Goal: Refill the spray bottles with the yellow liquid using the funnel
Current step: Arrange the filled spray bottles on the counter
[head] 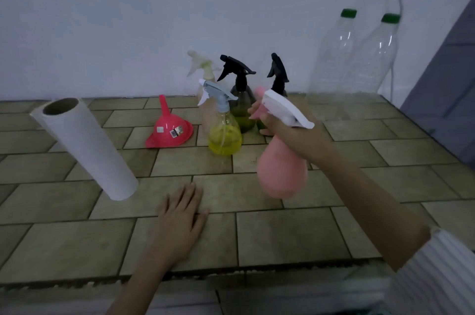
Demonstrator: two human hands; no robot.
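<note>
My right hand grips the neck of a pink spray bottle with a white trigger head, held tilted above the tiled counter. My left hand lies flat on the tiles, fingers apart, holding nothing. A clear spray bottle with yellow liquid and a pale blue head stands in the middle. Left of it a pink funnel rests upside down, spout up. Behind stand two dark bottles with black heads and a pale cream one.
A white paper roll stands on the left of the tiled counter. Two tall clear plastic bottles with green caps stand by the wall at the back right. The counter's front edge runs below my left wrist.
</note>
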